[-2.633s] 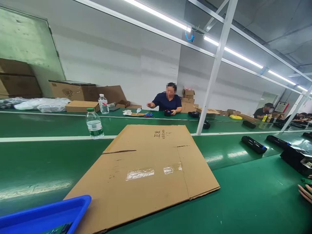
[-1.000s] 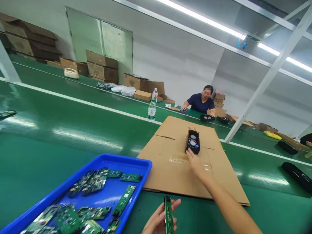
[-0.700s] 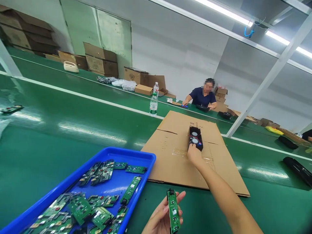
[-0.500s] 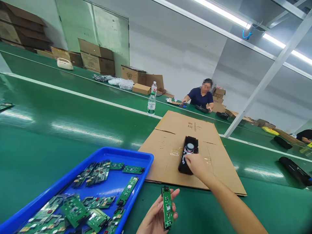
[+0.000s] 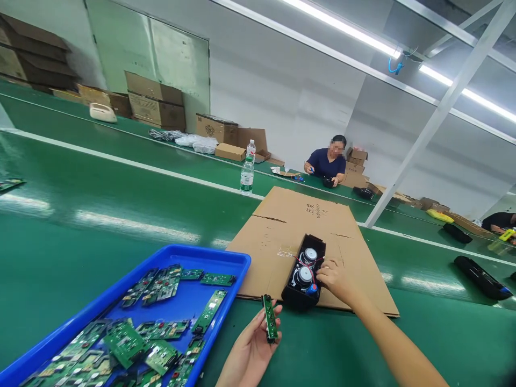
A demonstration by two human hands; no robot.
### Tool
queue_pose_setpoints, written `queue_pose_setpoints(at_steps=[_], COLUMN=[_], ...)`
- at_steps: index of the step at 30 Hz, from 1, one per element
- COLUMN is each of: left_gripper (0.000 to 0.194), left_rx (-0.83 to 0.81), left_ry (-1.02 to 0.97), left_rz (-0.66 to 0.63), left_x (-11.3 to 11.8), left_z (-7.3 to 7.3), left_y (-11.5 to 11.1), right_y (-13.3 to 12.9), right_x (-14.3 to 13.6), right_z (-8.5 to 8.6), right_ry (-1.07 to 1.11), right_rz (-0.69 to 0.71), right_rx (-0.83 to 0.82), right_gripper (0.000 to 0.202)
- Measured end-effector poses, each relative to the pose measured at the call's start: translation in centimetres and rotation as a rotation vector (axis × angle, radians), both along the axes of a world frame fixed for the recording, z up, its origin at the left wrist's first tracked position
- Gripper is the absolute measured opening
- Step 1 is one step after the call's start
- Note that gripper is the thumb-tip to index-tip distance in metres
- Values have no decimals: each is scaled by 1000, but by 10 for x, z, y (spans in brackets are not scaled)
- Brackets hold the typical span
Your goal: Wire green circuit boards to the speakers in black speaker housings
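Two speakers point(image 5: 304, 276) already sit in the black housing point(image 5: 296, 298) at the cardboard point(image 5: 258, 242)'s near edge; the left hand point(image 5: 255, 344)'s fingers clamp a green board point(image 5: 270, 319) — outside it. The right hand point(image 5: 334, 278) touches the housing — grip unclear.

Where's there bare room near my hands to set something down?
Free: the left side of the cardboard sheet, between the blue tray and speaker unit, and the green bench right of your right forearm. Crowded: the tray's near end, heaped with circuit boards, and between your left hand and right hand, where the unit sits.
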State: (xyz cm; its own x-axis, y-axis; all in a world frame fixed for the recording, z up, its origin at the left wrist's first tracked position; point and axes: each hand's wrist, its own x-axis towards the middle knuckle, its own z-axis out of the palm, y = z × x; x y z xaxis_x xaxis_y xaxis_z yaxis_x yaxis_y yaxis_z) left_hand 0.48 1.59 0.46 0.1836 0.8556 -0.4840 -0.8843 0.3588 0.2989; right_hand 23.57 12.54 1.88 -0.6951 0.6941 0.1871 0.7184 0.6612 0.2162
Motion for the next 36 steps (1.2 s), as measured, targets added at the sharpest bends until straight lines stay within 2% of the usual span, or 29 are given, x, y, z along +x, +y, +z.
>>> queue_pose_setpoints(at_steps=[3,6,10,13,16,18,21,24,27,30,32,34,36], left_gripper=[31,28,28,24,10,21,38,40,39,39,37,37,37], left_rx=[-2,36,45,33,115,184,201,155,144,188,230,283,324], left_ry=[4,24,100,161,267,319,328,285,245,241,264,294,319], left_rz=[-14,-22,-40,-66,-102,-99,-103,-137,-141,-179,-203,-208,-212], left_x=[0,-1,-1,1,5,5,4,2,1,0,0,0,-1], left_z=[6,20,36,38,30,23,16,15,16,16,14,13,11], left_y=[-3,-9,-19,-24,-27,-27,-24,-19,-16,-17,-17,-17,-18], right_y=[-33,-78,-126,-145,-152,-152,-142,-127,-115,-113,-116,-122,-127], right_x=[-4,-14,-28,-32,-34,-36,-43,-51,-58,-66,-71,-75,-79], right_z=[-1,-8,-23,-22,-9,1,7,6,5,8,10,13,15], right_ry=[-53,-73,-61,-46,116,360,835,1313,1639,1693,1544,1325,1149], right_rz=[92,109,-4,-140,-321,-401,-441,-481,-461,-407,-372,-309,-233], right_rx=[18,26,-1,-144,-335,-448,-564,-652,-707,-718,-662,-529,-391], right_gripper=[14,17,26,23,18,16,30,47,52,51,39,23,20])
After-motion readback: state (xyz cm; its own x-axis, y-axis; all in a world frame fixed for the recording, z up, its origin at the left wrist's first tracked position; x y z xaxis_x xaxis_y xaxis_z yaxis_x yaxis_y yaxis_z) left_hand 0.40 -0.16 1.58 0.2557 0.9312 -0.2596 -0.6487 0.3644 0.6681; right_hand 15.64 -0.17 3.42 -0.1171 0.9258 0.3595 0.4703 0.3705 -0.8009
